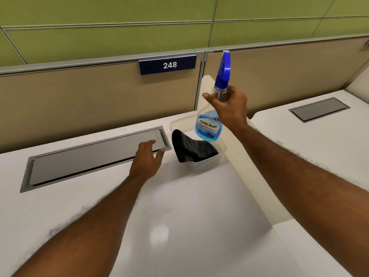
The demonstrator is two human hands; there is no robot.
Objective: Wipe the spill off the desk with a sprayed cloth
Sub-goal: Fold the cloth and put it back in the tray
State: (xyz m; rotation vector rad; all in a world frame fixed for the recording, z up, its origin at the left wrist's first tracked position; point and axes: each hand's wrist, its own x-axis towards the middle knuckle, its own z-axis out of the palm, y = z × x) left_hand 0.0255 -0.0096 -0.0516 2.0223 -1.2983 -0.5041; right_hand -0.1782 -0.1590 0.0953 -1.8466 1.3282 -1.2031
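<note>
My right hand [229,108] grips the neck of a clear spray bottle [209,124] with blue liquid and a blue trigger head, held in the air above a clear plastic tub [199,163]. A black cloth [191,147] lies folded in that tub, draped over its near-left rim. My left hand [146,158] hovers with fingers spread just left of the tub, over the end of the grey cable hatch, and holds nothing. The white desk [179,206] has a bright glare patch near its front; no clear spill stands out.
A long grey cable hatch [89,158] is set into the desk at the back left. A beige partition with a "248" sign [167,65] closes the back. A cream divider [249,176] separates this desk from the neighbouring desk [319,140] on the right.
</note>
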